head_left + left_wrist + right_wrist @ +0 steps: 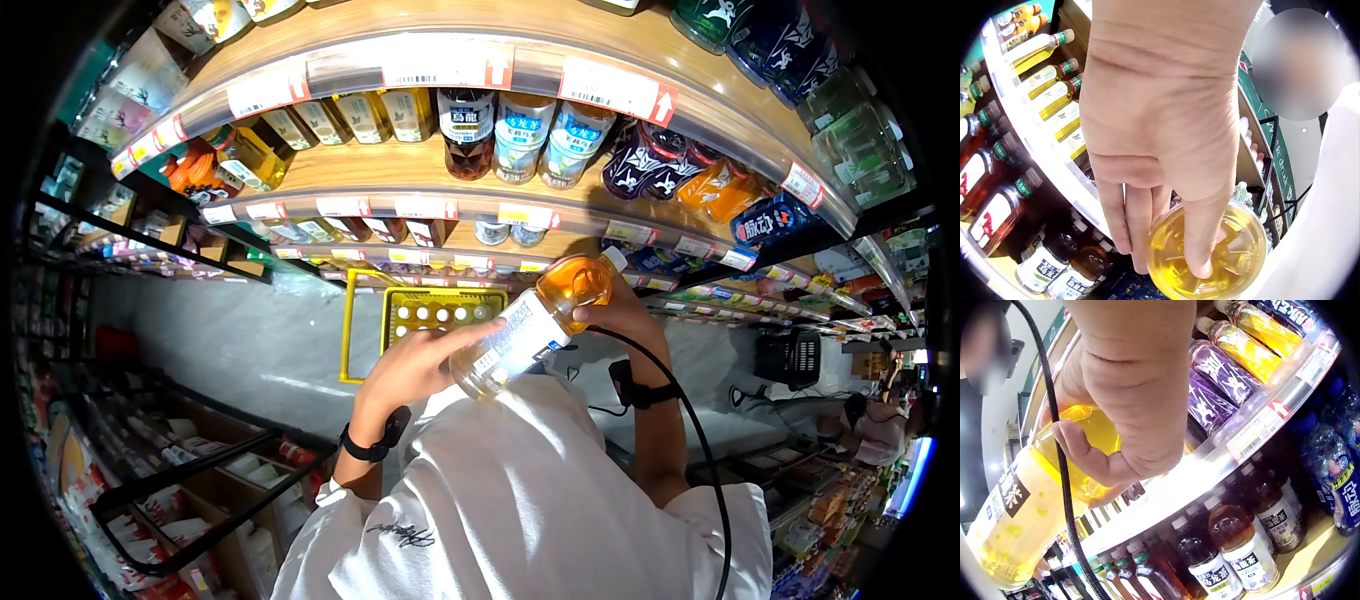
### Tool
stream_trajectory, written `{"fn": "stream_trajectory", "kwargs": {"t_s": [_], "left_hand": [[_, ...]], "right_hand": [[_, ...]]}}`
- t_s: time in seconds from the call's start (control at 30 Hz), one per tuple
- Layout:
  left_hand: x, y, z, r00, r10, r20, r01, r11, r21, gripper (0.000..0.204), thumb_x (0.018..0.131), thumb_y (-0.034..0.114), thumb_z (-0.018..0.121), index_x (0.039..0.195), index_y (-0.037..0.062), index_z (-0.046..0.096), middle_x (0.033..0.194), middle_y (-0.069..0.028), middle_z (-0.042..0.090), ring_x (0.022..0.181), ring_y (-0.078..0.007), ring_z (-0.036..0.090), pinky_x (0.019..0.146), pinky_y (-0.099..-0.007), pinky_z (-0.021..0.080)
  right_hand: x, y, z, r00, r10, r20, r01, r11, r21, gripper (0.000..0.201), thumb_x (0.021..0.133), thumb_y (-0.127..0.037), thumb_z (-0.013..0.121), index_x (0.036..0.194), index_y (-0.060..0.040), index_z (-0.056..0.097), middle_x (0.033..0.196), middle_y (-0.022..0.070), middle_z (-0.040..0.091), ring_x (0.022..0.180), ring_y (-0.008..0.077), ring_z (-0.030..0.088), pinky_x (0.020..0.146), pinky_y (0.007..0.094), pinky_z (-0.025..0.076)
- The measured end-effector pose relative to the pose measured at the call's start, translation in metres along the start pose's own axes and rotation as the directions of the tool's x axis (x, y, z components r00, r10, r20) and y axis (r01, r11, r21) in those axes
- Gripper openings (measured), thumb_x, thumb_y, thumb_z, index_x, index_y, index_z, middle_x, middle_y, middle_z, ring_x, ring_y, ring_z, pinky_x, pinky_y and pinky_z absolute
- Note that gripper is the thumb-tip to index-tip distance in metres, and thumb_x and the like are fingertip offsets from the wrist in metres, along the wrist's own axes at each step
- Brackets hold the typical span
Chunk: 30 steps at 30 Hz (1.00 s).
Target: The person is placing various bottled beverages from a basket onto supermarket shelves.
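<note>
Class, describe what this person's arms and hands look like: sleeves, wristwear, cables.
The left hand and right hand are gloveless. The white sleeves are short. Each wrist wears a black strap with a small dark device. A black cable runs beside the right arm.

Amber bottle [537, 322] with white label [522, 335], yellow basket [447, 296], white shirt [510, 490]

Bottle [530, 328], qty 1: clear, amber liq. [567, 286], wht. label [522, 335] w/ dk. print, cap [614, 260] on; tilted, neck end in my R hand [622, 312], base in my L hand [415, 360].
</note>
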<state>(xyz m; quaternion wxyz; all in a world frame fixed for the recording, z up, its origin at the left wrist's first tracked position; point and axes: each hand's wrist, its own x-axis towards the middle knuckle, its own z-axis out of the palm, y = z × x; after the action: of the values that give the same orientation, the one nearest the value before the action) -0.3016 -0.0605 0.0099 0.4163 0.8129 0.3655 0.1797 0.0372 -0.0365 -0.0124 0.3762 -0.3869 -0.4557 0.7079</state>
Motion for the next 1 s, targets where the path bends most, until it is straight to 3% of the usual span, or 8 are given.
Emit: {"fn": "stream_trajectory", "kwargs": {"t_s": [0.07,0.17,0.37,0.47,0.73,0.9,0.97,1.0], "left_hand": [[0.004,-0.003,0.001,0.998,0.039,-0.053,-0.040,0.999,-0.015,0.082,0.079,-0.003,0.074,0.152,0.0307,0.056,0.118,-0.0130,0.074,0.079,-0.0392,0.069,0.068,-0.0449,0.055],[0.008,-0.009,0.002,0.980,0.088,-0.180,-0.089,0.996,0.005,0.071,0.085,0.003,0.073,0.151,0.0245,0.057,0.133,-0.0131,0.070,0.096,-0.0408,0.071,0.079,-0.0455,0.058],[-0.014,-0.037,-0.017,0.989,-0.131,-0.064,0.137,0.986,0.095,0.046,0.097,0.021,0.072,0.140,0.0076,0.062,0.133,-0.0185,0.069,0.114,-0.0415,0.068,0.095,-0.0469,0.056],[-0.030,-0.052,-0.020,0.975,-0.161,-0.151,0.172,0.983,0.068,0.042,0.098,0.019,0.071,0.137,0.0045,0.064,0.129,-0.0192,0.072,0.115,-0.0414,0.068,0.096,-0.0459,0.055],[-0.066,-0.062,-0.019,0.912,-0.270,-0.308,0.286,0.958,0.006,0.042,0.099,0.023,0.071,0.132,-0.0009,0.064,0.124,-0.0226,0.072,0.112,-0.0407,0.070,0.094,-0.0445,0.055],[-0.074,-0.071,-0.011,0.905,-0.258,-0.340,0.280,0.960,0.018,0.040,0.099,0.023,0.071,0.129,-0.0016,0.064,0.112,-0.0229,0.075,0.104,-0.0413,0.071,0.090,-0.0457,0.055],[-0.077,-0.073,-0.010,0.894,-0.263,-0.364,0.285,0.959,0.007,0.039,0.098,0.026,0.070,0.128,0.0011,0.065,0.113,-0.0206,0.076,0.102,-0.0411,0.071,0.088,-0.0470,0.055],[-0.079,-0.075,-0.010,0.890,-0.261,-0.375,0.283,0.959,0.006,0.039,0.098,0.028,0.069,0.128,0.0037,0.066,0.114,-0.0183,0.076,0.101,-0.0409,0.071,0.087,-0.0483,0.055]], "right_hand": [[-0.003,-0.001,0.002,0.992,-0.104,-0.068,0.100,0.993,-0.062,0.077,0.076,-0.012,0.092,0.142,-0.0002,0.054,0.131,0.0097,0.067,0.121,0.0181,0.064,0.106,0.0343,0.052],[-0.002,0.003,0.007,0.932,-0.332,-0.146,0.281,0.916,-0.286,0.076,0.074,-0.011,0.094,0.139,-0.0015,0.054,0.129,0.0087,0.067,0.120,0.0167,0.064,0.105,0.0342,0.052],[0.005,0.005,0.012,0.896,-0.349,-0.275,0.155,0.825,-0.543,0.079,0.069,-0.018,0.098,0.136,-0.0042,0.059,0.124,0.0105,0.071,0.110,0.0218,0.071,0.098,0.0354,0.057],[0.015,0.038,-0.009,0.838,-0.522,-0.158,-0.027,0.250,-0.968,0.078,0.071,-0.026,0.094,0.139,-0.0123,0.057,0.129,0.0166,0.070,0.112,0.0390,0.070,0.088,0.0443,0.062],[0.042,0.097,-0.084,0.773,-0.634,-0.021,-0.029,-0.002,-1.000,0.082,0.074,-0.034,0.093,0.144,-0.0113,0.056,0.137,0.0198,0.064,0.111,0.0424,0.069,0.083,0.0477,0.062],[0.071,0.104,-0.096,0.768,-0.615,-0.178,-0.083,0.181,-0.980,0.078,0.074,-0.039,0.095,0.136,-0.0051,0.061,0.123,0.0234,0.070,0.106,0.0473,0.069,0.086,0.0521,0.059],[0.084,0.118,-0.115,0.762,-0.598,-0.250,-0.168,0.189,-0.967,0.072,0.074,-0.032,0.095,0.132,-0.0033,0.064,0.122,0.0212,0.073,0.107,0.0372,0.074,0.090,0.0445,0.060],[0.093,0.119,-0.118,0.779,-0.560,-0.283,-0.066,0.376,-0.924,0.059,0.074,-0.031,0.095,0.119,-0.0004,0.071,0.115,0.0217,0.076,0.106,0.0304,0.075,0.091,0.0392,0.059]]}}
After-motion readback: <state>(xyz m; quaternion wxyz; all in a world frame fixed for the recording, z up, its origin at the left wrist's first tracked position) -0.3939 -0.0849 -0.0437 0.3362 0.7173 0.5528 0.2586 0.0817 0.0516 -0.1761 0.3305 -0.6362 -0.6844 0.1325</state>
